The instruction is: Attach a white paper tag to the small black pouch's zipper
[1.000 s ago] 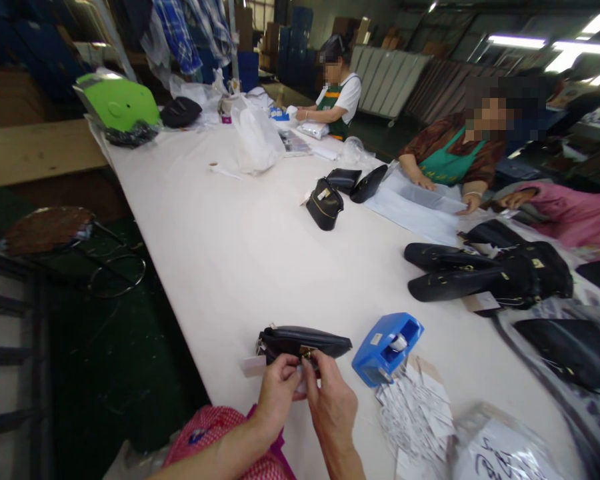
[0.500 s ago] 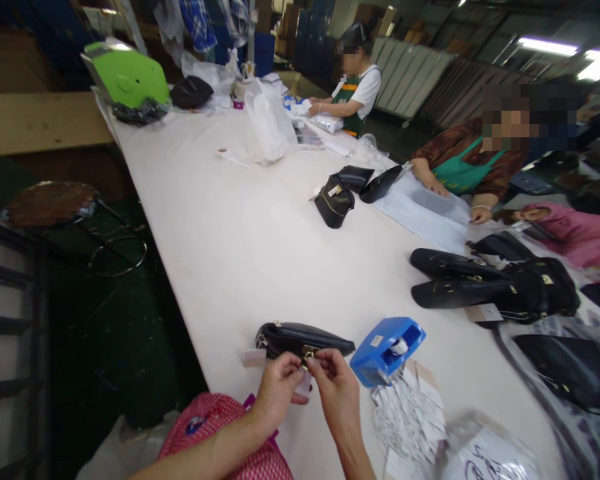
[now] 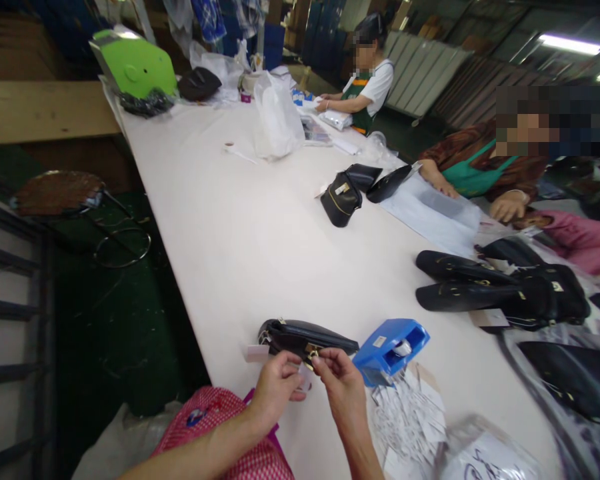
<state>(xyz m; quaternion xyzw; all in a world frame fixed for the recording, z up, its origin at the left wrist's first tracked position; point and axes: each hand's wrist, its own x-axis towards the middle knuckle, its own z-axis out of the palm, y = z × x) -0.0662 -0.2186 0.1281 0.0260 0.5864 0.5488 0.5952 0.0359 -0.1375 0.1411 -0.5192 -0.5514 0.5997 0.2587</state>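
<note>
Black purse (image 3: 307, 335) is lying on the table (image 3: 240, 227), just past both hands | left hand (image 3: 276, 385) is pinching a small white tag (image 3: 304, 380) | right hand (image 3: 343, 387) is pinching the purse's gold clasp (image 3: 311, 352) | blue tape holder (image 3: 391, 347) is sitting right of the right hand

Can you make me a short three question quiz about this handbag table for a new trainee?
1. True or false: both the left hand and the right hand have their fingertips at the gold clasp of the black purse.
2. What lies just right of that purse? A) blue tape dispenser B) green case C) white plastic bag
3. Fill in: the loose pile by the dispenser is made of white paper ____.

Key
1. True.
2. A, the blue tape dispenser; the green case and white plastic bag are at the table's far end.
3. tags, the white paper tags.
</note>
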